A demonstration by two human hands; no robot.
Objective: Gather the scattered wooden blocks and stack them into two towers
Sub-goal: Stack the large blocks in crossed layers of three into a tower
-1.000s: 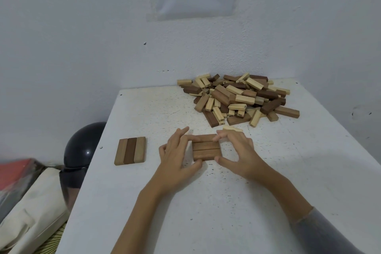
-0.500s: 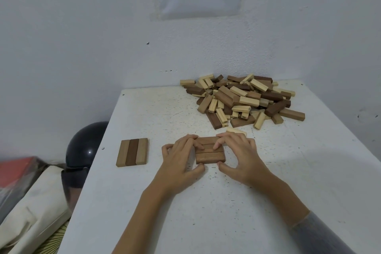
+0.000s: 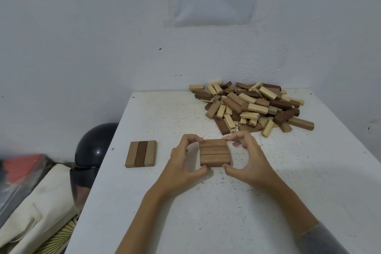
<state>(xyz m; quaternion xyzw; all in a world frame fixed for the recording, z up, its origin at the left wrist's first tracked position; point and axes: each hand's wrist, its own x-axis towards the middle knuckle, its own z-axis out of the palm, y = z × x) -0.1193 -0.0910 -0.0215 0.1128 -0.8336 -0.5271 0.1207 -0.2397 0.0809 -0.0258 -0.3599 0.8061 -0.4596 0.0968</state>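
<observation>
Fingertips (image 3: 194, 138) of both hands cover the far corners of the brown three-block layer (image 3: 214, 151), which lies near the middle of the bench (image 3: 206, 222) with its blocks running left to right. The left hand (image 3: 181, 163) curls round its left side, thumb at the near corner and fingers at the far one. The right hand (image 3: 249, 161) does the same on the right side, so each hand pinches the layer. Whether the layer rests flat or is raised a little cannot be told.

The loose pile of blocks (image 3: 251, 105) sits at the far right of the bench, its lower pieces buried and the marks on the block ends too small to read. A grey sleeve (image 3: 321, 239) on the right forearm is cut off at the bottom. The bench's right side also runs out of view.

A second layer (image 3: 140, 153), pale, dark, pale, lies close to the bench's left edge, well apart from the hands. Beyond that edge a dark round object (image 3: 92, 146) is partly hidden, and beside it a cream bag (image 3: 37, 202) is cut off.

White bench top shows between the two layers, on the near side of the hands and to their right.
</observation>
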